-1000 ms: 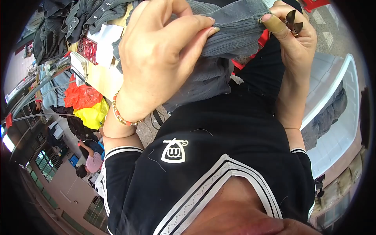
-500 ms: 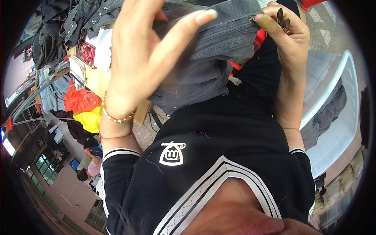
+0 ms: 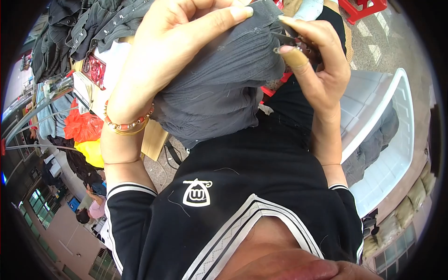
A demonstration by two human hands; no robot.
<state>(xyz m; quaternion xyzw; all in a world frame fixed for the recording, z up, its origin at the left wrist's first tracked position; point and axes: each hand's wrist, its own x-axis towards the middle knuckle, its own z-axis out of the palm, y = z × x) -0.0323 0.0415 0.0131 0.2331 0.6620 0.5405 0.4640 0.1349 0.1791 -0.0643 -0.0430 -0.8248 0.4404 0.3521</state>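
My left hand (image 3: pixel 172 51) grips a grey ribbed garment (image 3: pixel 224 88) from above, thumb stretched along its top edge. A beaded bracelet circles that wrist. My right hand (image 3: pixel 317 65) pinches a small pair of thread snips (image 3: pixel 285 39) against the garment's upper edge; a tan bandage wraps one finger. The cloth hangs down in front of my black top with its white emblem.
A white plastic crate (image 3: pixel 387 140) holding grey cloth stands at the right. A pile of dark garments (image 3: pixel 79 28) lies on a wooden table at the upper left, with red and yellow bags (image 3: pixel 84 135) below it. A red stool (image 3: pixel 364 9) shows at the top.
My left hand shifted its hold and the thumb now lies along the garment's edge. My right hand came lower and leftward with the snips, onto the cloth edge.
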